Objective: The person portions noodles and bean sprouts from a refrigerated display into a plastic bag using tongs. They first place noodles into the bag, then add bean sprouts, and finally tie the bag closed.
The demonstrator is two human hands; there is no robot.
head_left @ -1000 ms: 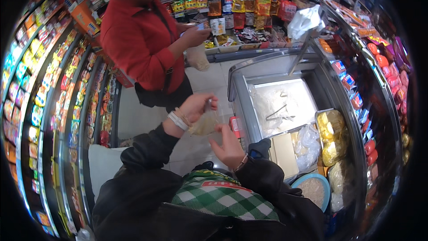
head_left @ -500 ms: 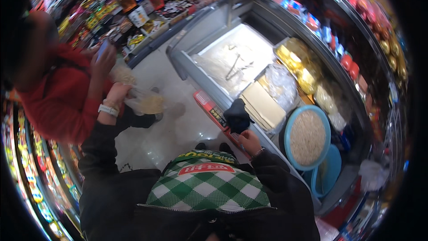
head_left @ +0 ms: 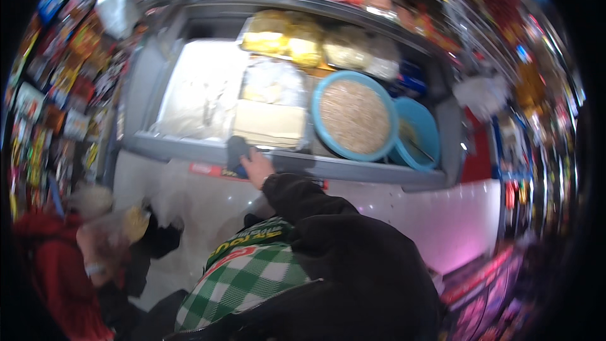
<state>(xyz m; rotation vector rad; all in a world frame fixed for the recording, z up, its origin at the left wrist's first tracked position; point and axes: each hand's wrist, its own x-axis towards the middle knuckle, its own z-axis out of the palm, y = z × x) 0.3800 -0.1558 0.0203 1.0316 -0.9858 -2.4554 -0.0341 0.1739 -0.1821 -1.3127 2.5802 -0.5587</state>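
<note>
My left hand, with a white band at its wrist, is closed on a clear plastic bag with pale yellow contents, close to a person in red. Motion blurs it. At the front edge of a grey chilled counter, my right hand grips a dark, soft bundle, perhaps cloth or a glove. Just beyond it lie flat pale sheets in a stack. Left of the stack is a white tray with thin pale pieces and what looks like tongs.
A blue tub of pale shredded food stands in the counter, beside another blue tub with a handle sticking out. Yellow bagged goods line the back. Snack shelves rise at the left. The counter's front rim runs across.
The view has turned right, so the counter now lies straight ahead. My left hand and its bag appear lower left. My right hand stays with the dark bundle at the counter's edge.
</note>
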